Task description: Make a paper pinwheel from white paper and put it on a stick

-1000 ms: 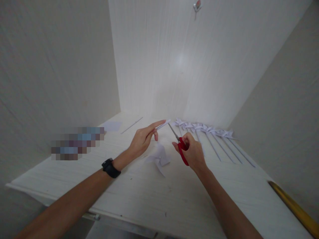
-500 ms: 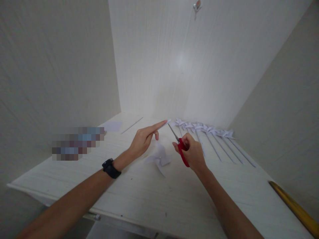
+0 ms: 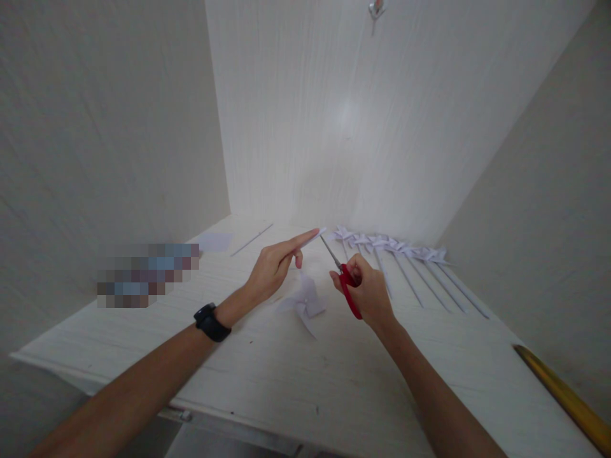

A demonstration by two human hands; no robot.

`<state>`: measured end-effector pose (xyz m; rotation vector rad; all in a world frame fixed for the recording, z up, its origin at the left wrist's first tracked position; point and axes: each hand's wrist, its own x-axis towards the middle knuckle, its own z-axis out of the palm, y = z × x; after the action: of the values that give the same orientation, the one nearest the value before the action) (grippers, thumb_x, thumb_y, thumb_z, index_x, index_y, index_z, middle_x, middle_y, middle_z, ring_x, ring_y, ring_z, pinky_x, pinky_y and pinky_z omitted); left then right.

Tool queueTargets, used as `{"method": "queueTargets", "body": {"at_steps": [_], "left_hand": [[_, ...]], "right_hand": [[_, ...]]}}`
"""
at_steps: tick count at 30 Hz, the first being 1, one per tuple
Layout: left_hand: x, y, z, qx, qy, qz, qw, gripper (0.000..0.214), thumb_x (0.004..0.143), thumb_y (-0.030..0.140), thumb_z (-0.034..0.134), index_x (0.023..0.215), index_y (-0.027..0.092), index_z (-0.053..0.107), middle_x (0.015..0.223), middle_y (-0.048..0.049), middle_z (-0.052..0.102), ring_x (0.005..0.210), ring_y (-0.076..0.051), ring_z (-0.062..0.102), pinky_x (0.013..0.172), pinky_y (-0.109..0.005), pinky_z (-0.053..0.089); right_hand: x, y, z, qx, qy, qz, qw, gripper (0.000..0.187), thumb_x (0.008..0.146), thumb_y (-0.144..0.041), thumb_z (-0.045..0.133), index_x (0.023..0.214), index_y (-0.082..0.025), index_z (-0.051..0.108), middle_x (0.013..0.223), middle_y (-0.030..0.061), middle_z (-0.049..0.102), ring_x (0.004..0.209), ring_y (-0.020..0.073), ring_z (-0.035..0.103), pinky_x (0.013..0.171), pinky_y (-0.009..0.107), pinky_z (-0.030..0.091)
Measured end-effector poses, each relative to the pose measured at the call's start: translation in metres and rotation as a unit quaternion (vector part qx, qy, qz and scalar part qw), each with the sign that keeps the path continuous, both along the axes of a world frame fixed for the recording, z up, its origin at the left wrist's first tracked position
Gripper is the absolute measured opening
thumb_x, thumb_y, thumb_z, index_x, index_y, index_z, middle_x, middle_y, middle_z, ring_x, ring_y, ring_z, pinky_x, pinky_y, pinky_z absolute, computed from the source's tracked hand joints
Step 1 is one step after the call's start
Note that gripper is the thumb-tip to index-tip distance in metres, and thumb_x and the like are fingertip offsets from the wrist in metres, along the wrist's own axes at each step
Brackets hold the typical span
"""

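Note:
Between the fingers of my left hand (image 3: pixel 274 267) is a small piece of white paper (image 3: pixel 323 231), mostly hidden, with its tip showing past the fingertips. My right hand (image 3: pixel 367 289) grips red-handled scissors (image 3: pixel 350 292) by the loops. The scissors' blades point up and left, their tips at the paper's edge; whether they touch it I cannot tell. Below the hands, a white paper pinwheel head (image 3: pixel 304 304) lies on the white table (image 3: pixel 267 381).
Several paper pinwheels on sticks (image 3: pixel 405 270) lie in a row at the back right. A loose white stick (image 3: pixel 252 240) and a paper sheet (image 3: pixel 216 242) lie back left, near a blurred-out object (image 3: pixel 147 277). A yellow-gold object (image 3: pixel 558 394) sits along the right edge. Walls enclose the table.
Almost nothing differs. The view has shifted very slightly; both hands keep the same hold on the paper and the scissors.

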<state>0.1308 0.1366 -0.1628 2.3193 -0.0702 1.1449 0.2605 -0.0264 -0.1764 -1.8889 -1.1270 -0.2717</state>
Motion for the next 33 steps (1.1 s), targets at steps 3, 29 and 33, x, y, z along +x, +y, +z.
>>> {"method": "queueTargets", "body": {"at_steps": [3, 29, 33], "left_hand": [[-0.0002, -0.0007, 0.0009, 0.002, 0.002, 0.001, 1.000, 0.050, 0.089, 0.011, 0.033, 0.135, 0.023, 0.047, 0.062, 0.0054, 0.052, 0.052, -0.008, 0.037, 0.063, -0.018, 0.039], [-0.0008, -0.0003, 0.0015, 0.005, 0.009, -0.004, 1.000, 0.049, 0.089, 0.010, 0.033, 0.135, 0.023, 0.046, 0.061, 0.0051, 0.051, 0.053, -0.009, 0.040, 0.064, -0.018, 0.040], [-0.0008, -0.0007, 0.0021, 0.001, 0.015, 0.001, 1.000, 0.049, 0.089, 0.010, 0.033, 0.135, 0.021, 0.047, 0.061, 0.0054, 0.051, 0.052, -0.008, 0.038, 0.063, -0.017, 0.039]], "right_hand": [[-0.0005, 0.0001, 0.0003, 0.000, -0.002, 0.002, 1.000, 0.030, 0.073, -0.039, 0.061, 0.066, -0.022, 0.038, 0.046, -0.0083, 0.043, 0.041, 0.0083, 0.038, 0.043, 0.020, 0.026], [0.0022, -0.0005, 0.0013, -0.031, -0.039, -0.017, 0.999, 0.029, 0.075, -0.040, 0.057, 0.064, -0.023, 0.036, 0.046, -0.0069, 0.044, 0.041, 0.0095, 0.038, 0.045, 0.021, 0.025], [0.0022, -0.0006, 0.0006, -0.037, -0.047, -0.023, 0.998, 0.030, 0.076, -0.041, 0.056, 0.065, -0.023, 0.035, 0.047, -0.0064, 0.044, 0.041, 0.0096, 0.038, 0.045, 0.021, 0.024]]}}
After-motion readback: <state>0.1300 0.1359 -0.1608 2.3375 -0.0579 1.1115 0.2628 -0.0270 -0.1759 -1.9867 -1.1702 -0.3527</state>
